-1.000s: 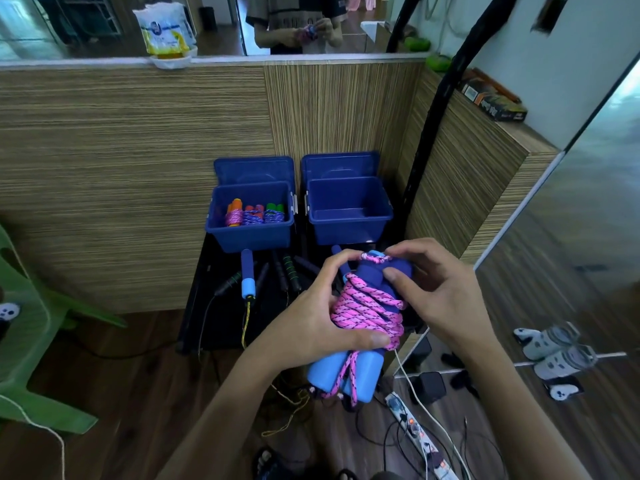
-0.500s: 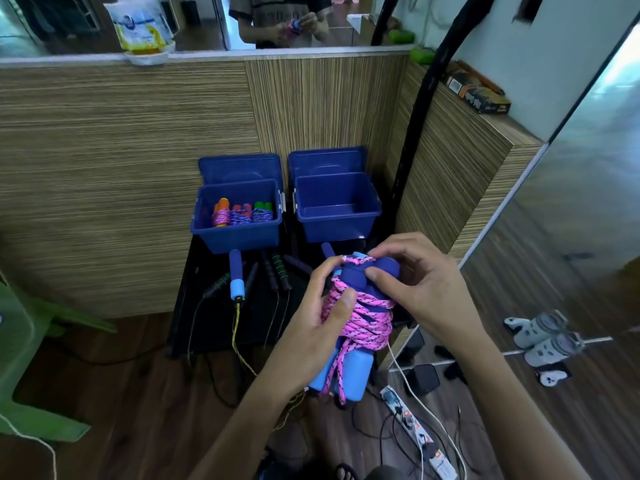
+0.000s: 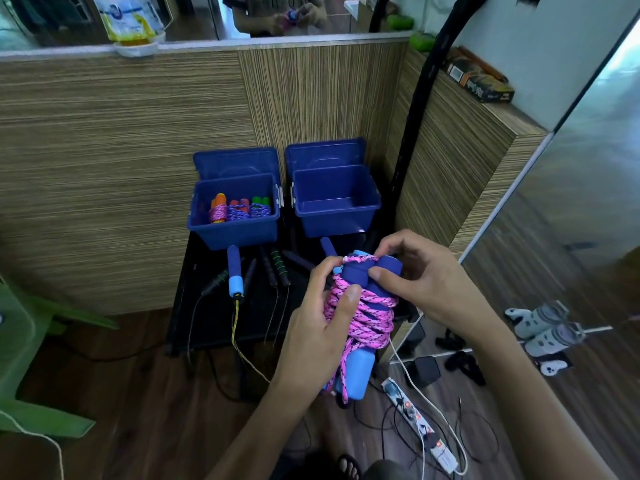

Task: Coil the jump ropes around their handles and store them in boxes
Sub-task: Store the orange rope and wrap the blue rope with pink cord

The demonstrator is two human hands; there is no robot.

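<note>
Pink braided rope (image 3: 360, 317) is wound in a thick band round a pair of blue foam handles (image 3: 367, 282), held just right of frame centre, in the air in front of the two blue boxes. The left hand (image 3: 322, 327) clasps the bundle from the left, thumb laid across the coils, fingertips curled up at the handle tops. The right hand (image 3: 422, 282) pinches at the top end, thumb pressed on the dark blue foam, forefinger hooked over the last pink turn that crosses the handle ends. Both hands are closed on the bundle; neither is free.

Step in hand, by my reading: securing the loose end. A short pink tail hangs beside the light blue caps at the lower end. To do it well: keep the left thumb hard on the coils so they do not slacken, draw the top turn snug between the handles, then tuck it under a neighbouring wrap rather than leaving it on the surface.

Left box (image 3: 207, 226), centre-left of frame, holds three coiled ropes side by side. Right box (image 3: 374, 209), just beside it, shows only its bare floor; likely destination. Uncoiled ropes (image 3: 239, 289), several with dark handles, lie on the black mat (image 3: 183, 306) below the boxes.

Risk: coils springing loose on release.
</note>
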